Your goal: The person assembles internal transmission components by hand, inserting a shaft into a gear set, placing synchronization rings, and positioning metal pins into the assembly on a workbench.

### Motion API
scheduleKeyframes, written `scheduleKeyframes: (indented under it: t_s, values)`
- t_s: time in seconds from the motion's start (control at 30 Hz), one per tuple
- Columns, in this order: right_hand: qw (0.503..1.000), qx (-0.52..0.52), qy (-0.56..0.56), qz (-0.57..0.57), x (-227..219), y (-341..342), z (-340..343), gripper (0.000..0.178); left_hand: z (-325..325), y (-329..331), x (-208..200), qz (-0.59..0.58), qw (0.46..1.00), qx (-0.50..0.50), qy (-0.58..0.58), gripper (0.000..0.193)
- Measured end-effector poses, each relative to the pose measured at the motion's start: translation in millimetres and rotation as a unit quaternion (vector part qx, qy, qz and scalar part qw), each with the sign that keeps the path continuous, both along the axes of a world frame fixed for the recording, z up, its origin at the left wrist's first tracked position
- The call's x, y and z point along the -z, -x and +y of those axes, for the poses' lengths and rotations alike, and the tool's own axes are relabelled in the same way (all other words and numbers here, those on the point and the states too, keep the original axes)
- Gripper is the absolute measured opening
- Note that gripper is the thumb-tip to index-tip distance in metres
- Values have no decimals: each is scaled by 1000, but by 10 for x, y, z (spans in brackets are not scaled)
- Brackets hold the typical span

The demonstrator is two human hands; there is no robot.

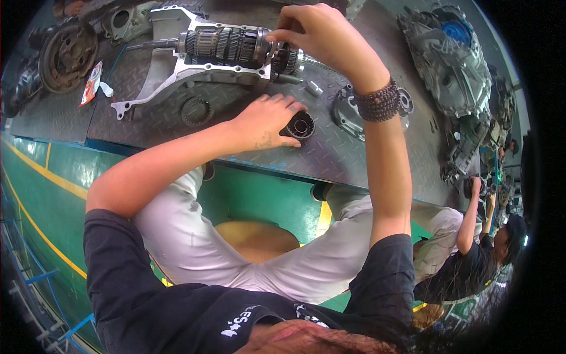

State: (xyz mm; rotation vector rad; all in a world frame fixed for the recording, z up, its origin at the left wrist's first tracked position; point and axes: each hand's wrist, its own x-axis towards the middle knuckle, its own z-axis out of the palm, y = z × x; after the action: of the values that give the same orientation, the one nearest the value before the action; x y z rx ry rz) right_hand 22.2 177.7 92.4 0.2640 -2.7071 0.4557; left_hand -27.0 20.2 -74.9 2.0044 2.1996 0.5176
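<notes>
At the table's near edge my left hand is wrapped round a short dark cylindrical part with a ring-shaped opening, its thumb and fingers on the rim. My right hand, wearing dark bead bracelets, is raised over the right end of a gear shaft. Its fingers are curled, with the thumb against the shaft's end; what they grip is hidden. The shaft carries several helical gears and lies in an open silver gearbox housing. Further gears show beyond its right end.
A toothed ring lies left of my left hand. A small metal sleeve and a silver cover are to the right. A large casing stands far right, a rusty disc far left. Another person works at right.
</notes>
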Motion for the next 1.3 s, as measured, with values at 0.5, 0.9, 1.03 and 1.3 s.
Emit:
scheduleKeyframes:
  t_s: [0.5,0.9,1.03,1.3]
  values:
    - [995,33,24,86,457,232,78,29,5,-8,42,29,999,0,-14,75]
    - [999,-9,39,-29,304,167,193,23,6,20,-19,5,1000,-3,-2,74]
    - [993,62,-83,64,359,152,46,33,5,-25,-55,-6,1000,-8,19,75]
    - [982,128,-105,86,405,208,21,40,0,-24,-40,-6,1000,-7,24,75]
